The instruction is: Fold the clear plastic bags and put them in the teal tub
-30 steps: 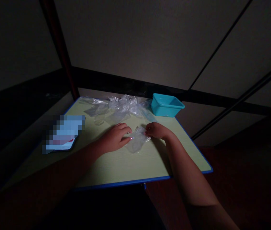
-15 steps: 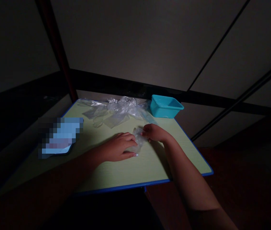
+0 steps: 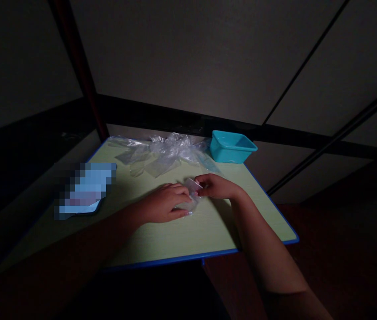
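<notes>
A small clear plastic bag (image 3: 192,205) lies on the pale green table (image 3: 175,242) between my hands. My right hand (image 3: 213,186) pinches its far right part, where one edge stands up. Resting on the bag's left side, my left hand (image 3: 168,203) has its thumb and fingers apart. Behind my hands, a loose pile of clear plastic bags (image 3: 175,151) spreads along the far side of the table.
At the far right corner stands a turquoise basket (image 3: 230,153). A phone (image 3: 86,189) with a lit, blurred screen lies on the left. The table has a blue edge, and a panelled wall rises just behind it.
My right hand has shifted slightly left with the bag's edge, which now stands up more and looks folded. My left hand has barely moved.
</notes>
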A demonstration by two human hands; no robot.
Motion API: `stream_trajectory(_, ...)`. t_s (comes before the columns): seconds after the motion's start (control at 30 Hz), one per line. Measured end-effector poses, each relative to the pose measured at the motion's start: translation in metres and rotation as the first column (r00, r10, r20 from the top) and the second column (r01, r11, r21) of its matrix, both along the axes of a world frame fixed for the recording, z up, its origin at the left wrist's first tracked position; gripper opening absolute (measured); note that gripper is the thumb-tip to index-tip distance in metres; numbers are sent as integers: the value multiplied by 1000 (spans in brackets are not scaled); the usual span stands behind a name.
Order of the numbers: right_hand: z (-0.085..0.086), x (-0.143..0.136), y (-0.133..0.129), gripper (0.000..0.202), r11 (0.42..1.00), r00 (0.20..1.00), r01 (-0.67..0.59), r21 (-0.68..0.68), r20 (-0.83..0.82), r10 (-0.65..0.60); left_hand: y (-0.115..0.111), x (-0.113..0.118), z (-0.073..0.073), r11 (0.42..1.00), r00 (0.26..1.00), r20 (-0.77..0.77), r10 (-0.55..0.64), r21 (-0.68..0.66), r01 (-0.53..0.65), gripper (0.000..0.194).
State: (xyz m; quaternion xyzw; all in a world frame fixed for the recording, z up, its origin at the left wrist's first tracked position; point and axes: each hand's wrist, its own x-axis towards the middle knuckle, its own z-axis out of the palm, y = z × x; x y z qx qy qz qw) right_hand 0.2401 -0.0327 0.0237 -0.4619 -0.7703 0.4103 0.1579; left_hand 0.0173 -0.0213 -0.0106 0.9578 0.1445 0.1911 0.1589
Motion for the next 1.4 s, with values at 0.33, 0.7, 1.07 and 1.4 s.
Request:
stream_trajectory(0.33, -3, -6, -3, 20, 996, 992, -64, -66, -115, 56, 3, -1, -1, 998, 998, 25, -59, 22, 59, 26)
stream_trajectory(0.7, -7, -6, 1, 19, 998, 999, 36, 42, -42, -34, 4, -11, 7, 996, 999, -24, -40, 75, 41, 23)
stream_trajectory(1.07, -7, -2, 3, 8, 966, 957, 110, 235, 238, -167, 4, -11, 12, 973, 987, -30, 155, 176, -148, 20)
stream_trajectory(1.4, -4, -4, 6, 18, 927, 699, 243, 285, 611, -371, 5, -7, 8, 918, 949, -59, 309, 281, -281, 18)
